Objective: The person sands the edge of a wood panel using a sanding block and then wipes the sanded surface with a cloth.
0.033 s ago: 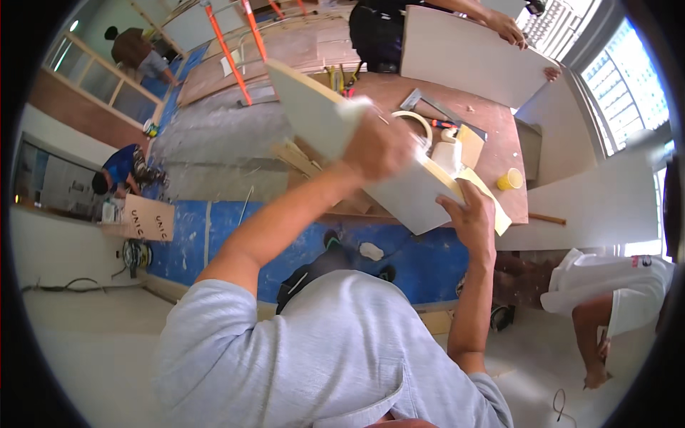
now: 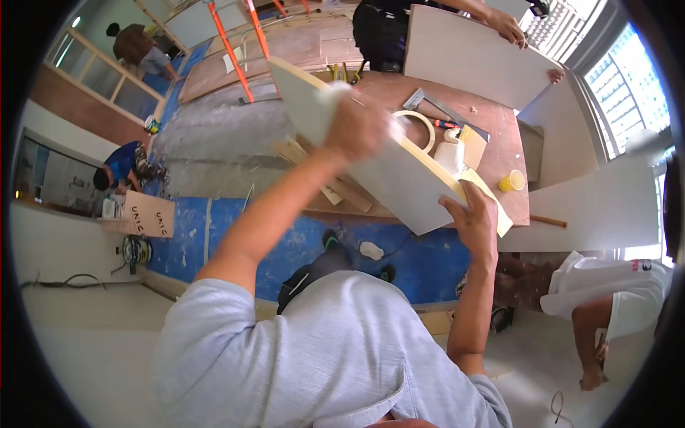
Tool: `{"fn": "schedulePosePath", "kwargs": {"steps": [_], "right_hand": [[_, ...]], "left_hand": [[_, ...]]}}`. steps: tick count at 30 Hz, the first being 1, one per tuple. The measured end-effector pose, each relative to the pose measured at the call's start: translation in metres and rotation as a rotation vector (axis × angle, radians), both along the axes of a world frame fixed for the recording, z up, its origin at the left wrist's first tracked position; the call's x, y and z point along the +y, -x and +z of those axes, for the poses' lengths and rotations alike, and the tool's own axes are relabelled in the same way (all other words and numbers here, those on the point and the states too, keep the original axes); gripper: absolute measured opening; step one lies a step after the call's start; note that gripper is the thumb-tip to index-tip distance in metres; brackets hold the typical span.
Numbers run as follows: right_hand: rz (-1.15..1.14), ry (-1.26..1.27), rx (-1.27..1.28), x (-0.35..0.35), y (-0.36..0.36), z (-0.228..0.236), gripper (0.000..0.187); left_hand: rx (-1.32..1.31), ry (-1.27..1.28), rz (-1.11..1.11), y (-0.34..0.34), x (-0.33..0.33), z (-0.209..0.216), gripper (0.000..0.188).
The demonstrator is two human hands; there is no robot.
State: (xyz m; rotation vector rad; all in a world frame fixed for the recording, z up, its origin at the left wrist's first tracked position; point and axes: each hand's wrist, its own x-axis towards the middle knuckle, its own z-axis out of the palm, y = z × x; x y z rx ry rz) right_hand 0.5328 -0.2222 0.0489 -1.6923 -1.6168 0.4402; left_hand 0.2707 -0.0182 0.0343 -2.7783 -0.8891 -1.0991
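A white-faced board point(image 2: 407, 187) with a pale yellow edge slants in front of me, above the near side of a brown worktable. My right hand point(image 2: 472, 217) grips its lower right end, thumb on the face. My left hand point(image 2: 355, 130), smeared by motion, is closed on a white wad point(image 2: 334, 93) against the board's upper edge; it looks like cloth or tissue. Just behind the board lie a cream ring-shaped roll point(image 2: 430, 130) like tape, a white bottle point(image 2: 449, 155) and a yellow sheet point(image 2: 474, 148). A yellow cup point(image 2: 512, 180) stands to the right.
Across the worktable point(image 2: 492, 207), another person's hands point(image 2: 508, 30) hold a pale panel point(image 2: 474, 60). A saw-like tool point(image 2: 457, 114) lies on top. Orange ladder legs point(image 2: 230, 50) rise at the back left. Blue sheeting point(image 2: 285, 242) covers the floor. Someone in white point(image 2: 606, 292) is at right.
My left hand has slid a little up and to the left along the board's edge with the white wad. My right hand and the board have barely shifted.
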Motion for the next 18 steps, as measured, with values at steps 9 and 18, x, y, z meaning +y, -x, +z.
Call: {"fn": "schedulePosePath", "kwargs": {"steps": [9,18], "right_hand": [[0.096,-0.06,-0.108,-0.004,0.014,0.01,0.036],[0.089,-0.012,-0.202,-0.011,0.023,0.004,0.041]], "left_hand": [[0.028,-0.084,0.353,0.097,0.078,-0.046,0.005],[-0.152,-0.152,-0.034,-0.035,-0.074,-0.009,0.02]]}}
